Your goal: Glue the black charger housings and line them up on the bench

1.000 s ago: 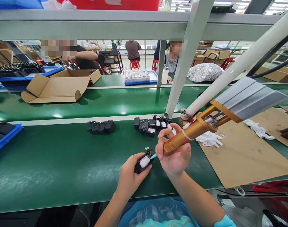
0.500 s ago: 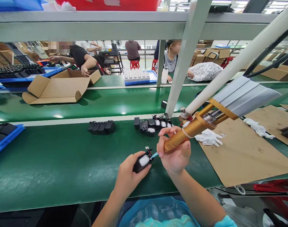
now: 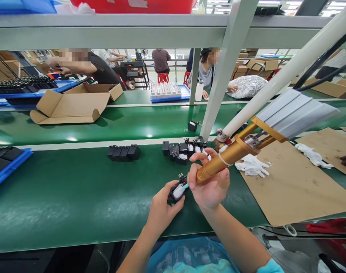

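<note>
My left hand (image 3: 161,210) grips a small black casing (image 3: 176,191) with a white part and red and black wires inside it, just above the green bench (image 3: 76,197). My right hand (image 3: 208,187) is wrapped round the gold barrel of a dispensing tool (image 3: 221,163), whose pale blue tip touches the inside of the casing. A white hose and black cables run from the tool up to the right. A cluster of similar wired black casings (image 3: 184,148) lies just beyond my hands.
A row of black caps (image 3: 123,152) sits left of the cluster. A single casing (image 3: 192,126) rides the green conveyor behind. Brown cardboard sheet (image 3: 289,182) with white gloves (image 3: 251,165) lies to the right. Blue tray (image 3: 5,163) at left; a cardboard box (image 3: 73,102) and seated workers across the line.
My left hand has turned the casing and brought it closer to the tool tip. A single casing has come into view on the conveyor behind the post.
</note>
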Tool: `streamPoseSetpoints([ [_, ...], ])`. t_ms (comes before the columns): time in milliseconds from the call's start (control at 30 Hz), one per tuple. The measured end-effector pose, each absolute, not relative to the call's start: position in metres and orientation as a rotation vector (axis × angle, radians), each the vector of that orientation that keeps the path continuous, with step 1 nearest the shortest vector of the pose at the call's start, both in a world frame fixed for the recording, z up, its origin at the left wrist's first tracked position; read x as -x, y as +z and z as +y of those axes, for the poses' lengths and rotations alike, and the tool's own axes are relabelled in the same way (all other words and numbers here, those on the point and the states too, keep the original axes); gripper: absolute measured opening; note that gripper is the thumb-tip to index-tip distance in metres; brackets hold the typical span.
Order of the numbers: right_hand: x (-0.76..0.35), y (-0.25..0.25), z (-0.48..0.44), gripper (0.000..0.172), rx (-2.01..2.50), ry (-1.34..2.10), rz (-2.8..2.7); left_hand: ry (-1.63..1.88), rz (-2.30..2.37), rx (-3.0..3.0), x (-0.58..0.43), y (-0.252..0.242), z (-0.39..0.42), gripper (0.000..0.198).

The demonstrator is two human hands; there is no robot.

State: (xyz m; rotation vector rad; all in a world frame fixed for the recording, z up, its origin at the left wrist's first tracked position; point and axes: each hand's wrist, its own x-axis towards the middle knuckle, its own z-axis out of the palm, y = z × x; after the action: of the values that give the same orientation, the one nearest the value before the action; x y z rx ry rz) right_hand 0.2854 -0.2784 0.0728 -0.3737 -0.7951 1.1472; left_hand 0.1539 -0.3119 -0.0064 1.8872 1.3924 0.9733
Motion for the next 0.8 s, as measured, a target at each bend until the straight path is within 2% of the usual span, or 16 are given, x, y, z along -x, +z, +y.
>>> streamPoseSetpoints([
  [200,-0.280,0.075,-0.279,0.042,0.396,1.158,-0.807,1.079,1.323,-1.918,-0.164,-0.003,-0.312,0.035],
  [367,-0.280,0.074,-0.280,0.035,0.361,1.120,-0.837,1.161,1.295,-1.940,-0.167,-0.001,-0.311,0.037],
  [500,-0.281,0.074,-0.279,0.041,0.390,1.149,-0.815,1.147,1.285,-1.939,-0.168,0.000,-0.310,0.036],
  [600,-0.282,0.073,-0.277,0.050,0.401,1.169,-0.782,1.063,1.325,-1.953,-0.163,-0.002,-0.307,0.034],
  [800,-0.295,0.069,-0.270,0.046,0.419,1.136,-0.774,0.705,1.431,-1.977,-0.133,-0.009,-0.296,0.029],
])
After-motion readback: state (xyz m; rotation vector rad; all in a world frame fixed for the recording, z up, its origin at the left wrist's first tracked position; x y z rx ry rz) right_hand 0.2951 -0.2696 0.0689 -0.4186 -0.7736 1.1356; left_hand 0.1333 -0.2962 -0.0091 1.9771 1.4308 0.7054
